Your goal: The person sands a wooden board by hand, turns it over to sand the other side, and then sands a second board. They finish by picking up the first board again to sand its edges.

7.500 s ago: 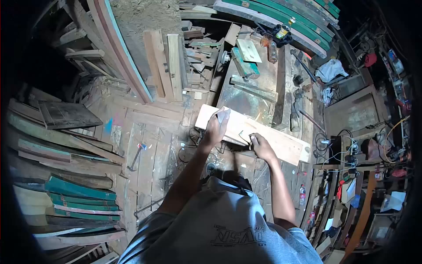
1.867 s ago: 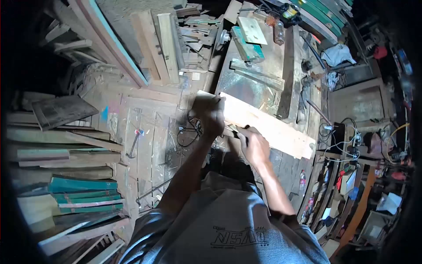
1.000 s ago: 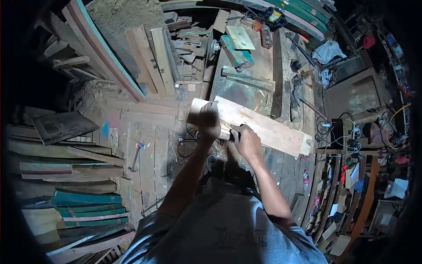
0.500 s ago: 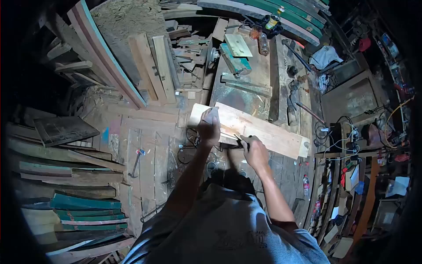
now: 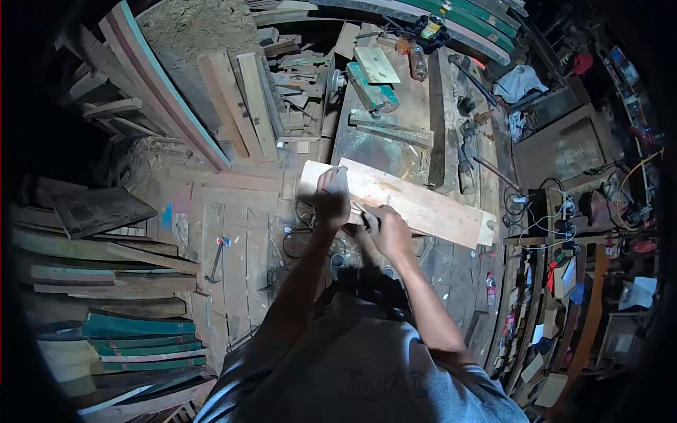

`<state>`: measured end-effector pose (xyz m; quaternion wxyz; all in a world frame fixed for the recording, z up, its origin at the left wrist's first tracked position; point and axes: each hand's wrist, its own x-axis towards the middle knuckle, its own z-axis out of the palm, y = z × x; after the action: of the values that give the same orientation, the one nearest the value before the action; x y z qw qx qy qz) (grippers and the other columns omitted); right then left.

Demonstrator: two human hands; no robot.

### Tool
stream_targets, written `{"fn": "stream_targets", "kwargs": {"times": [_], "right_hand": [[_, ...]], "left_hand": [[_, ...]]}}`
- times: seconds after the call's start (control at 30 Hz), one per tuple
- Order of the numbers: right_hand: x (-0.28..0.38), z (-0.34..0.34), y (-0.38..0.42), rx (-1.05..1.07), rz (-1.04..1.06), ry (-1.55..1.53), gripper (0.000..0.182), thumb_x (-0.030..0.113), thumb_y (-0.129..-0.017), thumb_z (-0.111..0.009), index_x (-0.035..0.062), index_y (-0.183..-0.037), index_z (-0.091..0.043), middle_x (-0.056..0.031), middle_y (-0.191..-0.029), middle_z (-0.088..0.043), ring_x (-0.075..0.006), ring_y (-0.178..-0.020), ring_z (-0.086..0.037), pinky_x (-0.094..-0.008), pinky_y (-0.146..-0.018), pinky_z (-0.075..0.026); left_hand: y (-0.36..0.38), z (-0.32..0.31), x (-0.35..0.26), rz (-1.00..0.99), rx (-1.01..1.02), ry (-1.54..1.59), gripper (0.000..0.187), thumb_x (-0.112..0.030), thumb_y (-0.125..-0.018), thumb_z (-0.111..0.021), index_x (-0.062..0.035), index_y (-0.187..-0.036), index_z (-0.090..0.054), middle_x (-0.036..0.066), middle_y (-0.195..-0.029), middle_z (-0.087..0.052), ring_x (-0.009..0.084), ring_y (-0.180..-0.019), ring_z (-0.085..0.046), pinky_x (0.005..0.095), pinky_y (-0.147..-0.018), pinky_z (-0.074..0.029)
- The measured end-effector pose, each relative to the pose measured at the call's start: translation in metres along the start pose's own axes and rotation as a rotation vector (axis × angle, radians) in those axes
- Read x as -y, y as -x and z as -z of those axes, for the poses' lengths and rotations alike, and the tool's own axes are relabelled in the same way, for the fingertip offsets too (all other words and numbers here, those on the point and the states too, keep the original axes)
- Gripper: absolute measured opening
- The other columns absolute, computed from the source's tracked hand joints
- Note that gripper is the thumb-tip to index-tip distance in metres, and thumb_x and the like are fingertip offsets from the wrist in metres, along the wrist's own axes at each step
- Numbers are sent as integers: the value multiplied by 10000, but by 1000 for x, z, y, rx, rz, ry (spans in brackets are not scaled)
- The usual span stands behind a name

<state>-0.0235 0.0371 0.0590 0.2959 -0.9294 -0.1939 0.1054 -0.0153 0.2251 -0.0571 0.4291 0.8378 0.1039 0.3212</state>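
Note:
A pale wooden board [image 5: 416, 201] lies slantwise across the near end of the workbench, with another light board [image 5: 486, 231] showing beneath its ends. My left hand [image 5: 333, 201] is closed over the left end of the boards; whatever its fingers grip is hidden by the hand and blurred. Close beside it, at the board's near edge, my right hand [image 5: 389, 231] is closed around a slim dark tool [image 5: 369, 219]. Its tip points toward my left hand, and its exact kind does not show.
Farther up the workbench [image 5: 377, 151] are a green-edged block [image 5: 370, 88], a thin pale panel [image 5: 377, 65] and bottles [image 5: 418, 63]. A hammer [image 5: 216, 259] lies on the plank floor to the left. Stacked timber [image 5: 141, 328] stands at left, cluttered shelves at right.
My right hand has moved left along the board's near edge, closer to my left hand. My left hand stays at the board's left end. The whole view has shifted slightly.

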Motion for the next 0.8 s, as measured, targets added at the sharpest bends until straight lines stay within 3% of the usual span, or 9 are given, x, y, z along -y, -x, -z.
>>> {"fn": "stream_targets", "kwargs": {"times": [0.07,0.13,0.17,0.23,0.33,0.37,0.5,0.67,0.8], "right_hand": [[17,-6,-10,41,12,75,280,293,-1083,-663,166,-1259,-839,-202,-1111,-778,-457,-980,-757,-556,-880,-597],[3,-7,-10,7,-20,9,280,302,-1081,-666,169,-1253,-843,-199,-1113,-780,-456,-989,-759,-556,-886,-600],[-8,-4,-9,-9,-37,-19,280,307,-1081,-668,171,-1249,-845,-198,-1114,-781,-456,-994,-760,-556,-889,-602],[-14,6,-1,-39,-41,23,277,304,-1078,-666,175,-1243,-848,-197,-1122,-783,-458,-990,-758,-555,-890,-601],[-3,11,7,-17,-59,53,275,299,-1075,-667,175,-1241,-848,-200,-1119,-780,-458,-986,-754,-553,-887,-599],[1,11,7,-9,-57,51,275,296,-1074,-667,175,-1242,-847,-200,-1118,-779,-458,-986,-753,-552,-887,-598],[-10,23,-2,-14,-110,5,271,293,-1056,-695,163,-1239,-847,-196,-1112,-777,-449,-1020,-749,-536,-898,-597],[5,8,-3,-69,-19,77,281,313,-1056,-687,153,-1213,-858,-183,-1116,-789,-424,-1024,-763,-522,-903,-603],[-8,17,-3,-49,-88,60,254,260,-1009,-744,136,-1198,-861,-174,-1073,-799,-408,-1007,-769,-512,-891,-603]], "left_hand": [[2,3,3,27,9,117,600,-491,-1149,-431,-7,-1409,-672,219,-1373,-689,438,-1298,-628,515,-1128,-497],[11,-10,15,143,-34,396,579,-464,-1166,-431,-1,-1430,-658,223,-1384,-683,439,-1309,-624,513,-1136,-489],[14,-14,21,131,-48,390,560,-443,-1167,-444,3,-1433,-655,223,-1389,-680,438,-1310,-623,513,-1136,-489],[9,-15,20,176,7,366,425,-283,-1145,-504,6,-1417,-656,221,-1407,-666,418,-1312,-624,503,-1133,-490],[3,-4,9,-214,-81,13,353,-146,-1096,-531,2,-1386,-666,206,-1404,-667,384,-1312,-627,484,-1138,-489],[2,-4,8,-196,-71,-24,346,-87,-1066,-532,-5,-1373,-667,187,-1394,-674,369,-1302,-632,475,-1143,-486],[0,-3,0,-145,-71,124,342,-54,-1051,-545,0,-1367,-665,170,-1350,-691,378,-1283,-642,470,-1120,-505],[-4,4,-13,-230,-63,-83,348,-41,-1038,-563,11,-1368,-662,177,-1315,-695,381,-1241,-669,468,-1099,-530],[-6,5,-11,-213,-32,-125,351,-55,-1051,-555,16,-1369,-686,200,-1310,-712,395,-1225,-690,468,-1071,-556]]}}
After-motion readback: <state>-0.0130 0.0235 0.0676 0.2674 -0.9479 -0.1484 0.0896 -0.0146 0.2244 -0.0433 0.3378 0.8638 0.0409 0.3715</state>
